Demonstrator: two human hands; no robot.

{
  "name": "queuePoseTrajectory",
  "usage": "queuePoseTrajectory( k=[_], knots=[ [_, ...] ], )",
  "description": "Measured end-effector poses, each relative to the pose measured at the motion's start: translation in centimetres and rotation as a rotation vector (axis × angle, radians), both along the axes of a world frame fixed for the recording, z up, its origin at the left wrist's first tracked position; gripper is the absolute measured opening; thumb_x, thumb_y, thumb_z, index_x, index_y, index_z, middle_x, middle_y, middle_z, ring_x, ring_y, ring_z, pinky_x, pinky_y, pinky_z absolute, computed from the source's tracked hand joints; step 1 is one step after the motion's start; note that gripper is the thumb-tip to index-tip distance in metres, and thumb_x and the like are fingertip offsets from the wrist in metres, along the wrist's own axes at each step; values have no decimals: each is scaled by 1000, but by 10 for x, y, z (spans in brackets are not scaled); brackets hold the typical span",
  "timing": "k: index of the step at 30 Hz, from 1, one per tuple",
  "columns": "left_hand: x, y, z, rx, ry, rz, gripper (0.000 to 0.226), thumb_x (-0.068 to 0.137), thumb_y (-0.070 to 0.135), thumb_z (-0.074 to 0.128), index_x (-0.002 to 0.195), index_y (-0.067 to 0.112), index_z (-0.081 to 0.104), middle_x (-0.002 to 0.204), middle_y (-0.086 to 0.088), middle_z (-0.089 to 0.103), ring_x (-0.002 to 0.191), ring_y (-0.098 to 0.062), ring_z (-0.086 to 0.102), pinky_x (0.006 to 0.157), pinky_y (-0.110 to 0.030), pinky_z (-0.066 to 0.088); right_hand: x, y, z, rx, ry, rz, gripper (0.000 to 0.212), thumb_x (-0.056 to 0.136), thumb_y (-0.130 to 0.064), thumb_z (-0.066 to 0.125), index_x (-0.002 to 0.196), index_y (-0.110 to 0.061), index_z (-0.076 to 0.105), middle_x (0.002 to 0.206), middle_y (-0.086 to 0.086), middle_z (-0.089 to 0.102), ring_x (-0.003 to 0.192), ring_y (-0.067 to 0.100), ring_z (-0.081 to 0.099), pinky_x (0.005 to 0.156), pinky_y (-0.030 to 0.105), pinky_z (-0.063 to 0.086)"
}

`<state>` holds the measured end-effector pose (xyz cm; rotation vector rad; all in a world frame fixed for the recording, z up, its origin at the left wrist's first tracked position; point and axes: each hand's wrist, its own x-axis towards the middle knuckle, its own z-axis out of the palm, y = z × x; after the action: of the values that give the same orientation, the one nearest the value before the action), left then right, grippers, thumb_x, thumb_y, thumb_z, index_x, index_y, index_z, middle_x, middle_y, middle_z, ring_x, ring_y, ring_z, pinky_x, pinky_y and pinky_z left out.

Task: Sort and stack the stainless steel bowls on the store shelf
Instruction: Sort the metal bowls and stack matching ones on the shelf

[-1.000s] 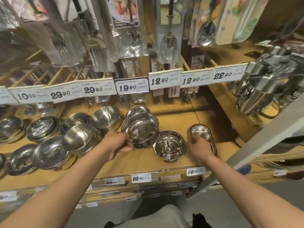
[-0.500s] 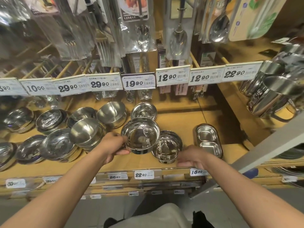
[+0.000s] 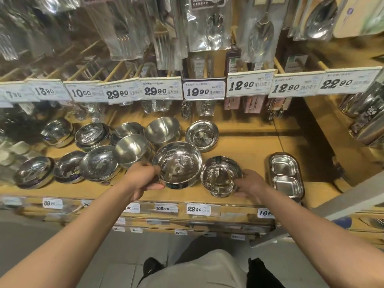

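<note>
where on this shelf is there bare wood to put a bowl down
Bare wood lies between the back bowl and the two-part tray, running to the shelf's back. A thin strip runs along the front edge under the left hand. Left of the held bowl, bowls crowd rim to rim.
</note>
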<state>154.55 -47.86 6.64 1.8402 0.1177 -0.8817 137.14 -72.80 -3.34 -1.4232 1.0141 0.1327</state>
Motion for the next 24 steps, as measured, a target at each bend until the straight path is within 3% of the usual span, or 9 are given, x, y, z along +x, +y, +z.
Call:
queuePoseTrajectory(
  k=[2,5,7,11,15,18,20,21,24],
  knots=[
    [0,3,2,-5,-15,-2,25,89,-11,52,113,-10,58,72,-21,71,55,-22,69,48,-28,61,-1,-1,5,72,-6,-6,49,87,2,69,134,0,53,117,20,69,90,28,75,75,35,64],
    [0,4,5,-20,-20,8,28,90,-9,51,118,-12,57,73,-23,69,54,-22,68,49,-28,61,0,-8,19,73,61,-14,23,95,-3,61,117,7,59,110,21,67,73,20,71,47,18,54],
    [0,3,6,-37,-18,11,28,90,-10,51,117,-12,56,74,-24,69,55,-23,68,49,-28,61,0,-12,23,84,89,-46,22,99,-5,57,116,9,59,104,22,67,62,17,69,40,17,50],
    [1,0,8,-73,15,10,17,91,-9,50,103,-13,62,68,-22,69,55,-23,69,47,-27,60,-4,-16,25,161,69,-148,29,101,-8,55,124,10,55,110,25,65,75,24,67,45,23,58],
    [2,-3,6,-75,23,12,11,93,-8,49,94,-10,60,59,-19,69,52,-23,69,45,-26,59,-11,-12,23,78,63,-207,20,100,-11,58,108,7,61,112,27,67,74,25,69,42,20,54],
    [3,-6,2,-68,20,2,13,94,-7,48,99,-12,59,59,-19,69,50,-22,69,43,-25,57,-15,0,12,-46,53,-187,41,96,-17,66,130,0,52,122,23,65,88,28,72,58,25,60],
    [4,-8,-1,-69,28,-7,16,95,-7,48,105,-14,58,61,-20,69,52,-23,70,44,-25,58,-15,9,8,29,54,-228,49,96,-12,65,140,-2,44,134,24,57,100,31,70,69,33,64],
    [4,-8,-2,-68,31,-15,16,95,-7,48,106,-15,57,62,-20,69,53,-23,70,45,-25,58,-15,11,9,102,61,-231,47,98,-11,62,141,0,45,137,24,55,99,30,70,67,33,64],
    [4,-9,-3,-64,36,-34,19,96,-6,49,109,-16,58,71,-24,70,55,-24,70,45,-25,58,-16,4,13,119,166,-109,39,102,-18,57,136,2,52,117,23,66,74,25,74,48,25,58]
  ],
)
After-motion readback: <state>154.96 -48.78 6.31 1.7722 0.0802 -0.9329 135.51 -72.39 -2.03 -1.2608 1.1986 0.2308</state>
